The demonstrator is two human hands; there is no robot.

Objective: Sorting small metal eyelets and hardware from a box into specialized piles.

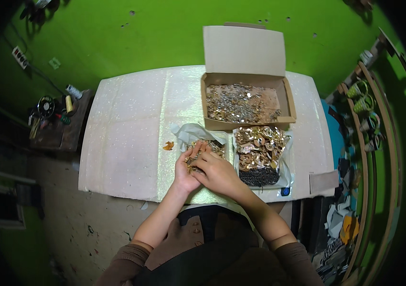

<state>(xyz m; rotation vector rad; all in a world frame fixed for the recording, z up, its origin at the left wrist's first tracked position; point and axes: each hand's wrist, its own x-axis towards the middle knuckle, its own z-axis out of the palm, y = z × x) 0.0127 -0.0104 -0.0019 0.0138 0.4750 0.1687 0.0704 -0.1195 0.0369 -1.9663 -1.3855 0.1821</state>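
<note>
- Resting together at the near edge of the table (126,143), both hands meet over a small heap of gold trinkets (211,146) lying on crumpled white paper (188,131).
- The left hand (187,168) is cupped, fingers curled loosely around a few of the small gold pieces; the right hand (218,172) lies just beside it at 3 o'clock, fingers bent down and touching the same pieces. Whether the right hand pinches one piece I cannot tell.
- The heap lies at 12 o'clock from the hands, touching the fingertips; both hands are about equally near. The heap has no clear long axis.
- At 2 o'clock from the hands sits a clear bag of larger gold ornaments (259,148), with a dark beaded patch (259,177) at its near end.
- Farther off at 12 o'clock stands an open cardboard box (289,102) of mixed silver and gold bits.
- One loose amber piece (168,146) lies at 10 o'clock, apart from the hands.
</note>
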